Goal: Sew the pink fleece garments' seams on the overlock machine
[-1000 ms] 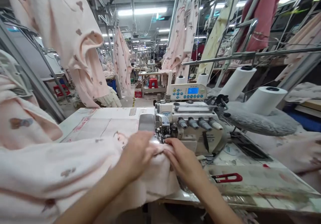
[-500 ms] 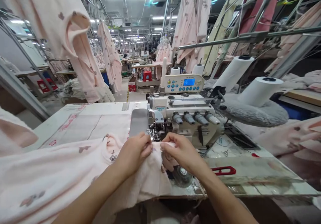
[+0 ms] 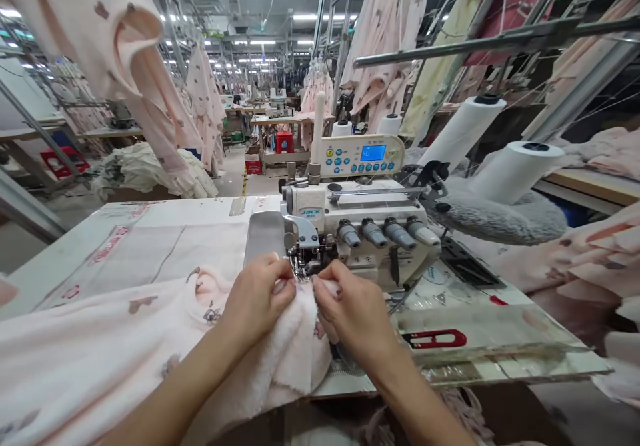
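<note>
I record the left hand point(image 3: 257, 296) with its grip pinched closed on the edge of the pink fleece garment point(image 3: 125, 339), just in front of the presser foot point(image 3: 303, 267). The right hand point(image 3: 350, 309) has its grip closed on the same edge, its fingertips almost meeting the left's. The garment lies on the bench point(image 3: 150, 233), trailing away to the left. The overlock machine point(image 3: 365, 229) stands directly behind, with its control panel point(image 3: 363, 156) above. Red snips point(image 3: 435, 338) lie on the bench to the right.
</note>
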Demonstrator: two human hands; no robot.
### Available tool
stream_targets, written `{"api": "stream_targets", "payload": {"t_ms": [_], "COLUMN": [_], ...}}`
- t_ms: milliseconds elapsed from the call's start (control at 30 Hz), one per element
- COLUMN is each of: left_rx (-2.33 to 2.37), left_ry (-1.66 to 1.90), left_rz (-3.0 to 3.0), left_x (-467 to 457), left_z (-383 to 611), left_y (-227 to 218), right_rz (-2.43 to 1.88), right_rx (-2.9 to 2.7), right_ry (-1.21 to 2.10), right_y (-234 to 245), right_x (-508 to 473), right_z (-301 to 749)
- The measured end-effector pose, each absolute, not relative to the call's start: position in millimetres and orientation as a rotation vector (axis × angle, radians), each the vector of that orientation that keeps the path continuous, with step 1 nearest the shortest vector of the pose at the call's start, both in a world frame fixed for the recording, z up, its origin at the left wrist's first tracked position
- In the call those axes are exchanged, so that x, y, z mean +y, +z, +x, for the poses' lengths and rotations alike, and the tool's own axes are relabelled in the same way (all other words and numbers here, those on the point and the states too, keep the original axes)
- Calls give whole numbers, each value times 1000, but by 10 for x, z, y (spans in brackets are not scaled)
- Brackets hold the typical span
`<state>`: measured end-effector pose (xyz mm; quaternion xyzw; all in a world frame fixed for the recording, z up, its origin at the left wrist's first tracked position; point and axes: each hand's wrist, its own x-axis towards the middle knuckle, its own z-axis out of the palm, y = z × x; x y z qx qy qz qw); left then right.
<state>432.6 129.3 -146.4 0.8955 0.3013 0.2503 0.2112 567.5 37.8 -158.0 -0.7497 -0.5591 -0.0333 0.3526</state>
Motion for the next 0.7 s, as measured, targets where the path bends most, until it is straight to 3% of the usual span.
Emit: {"api": "stream_targets", "payload": {"t_ms": [233,700], "left_rx": [824,850], "left_ry": [684,753], "left_rz": [2484,2627], "left_x": [1280,1298], "left_z": [4333,4362], "left_y": [-1420,-1447], "right_rz": [-1847,-1880], "right_rx": [-1441,-1590], "right_ry": [-41,-554], "right_y": [-1631,-1761], "right_x": [352,421], "right_z": [5694,5661]}}
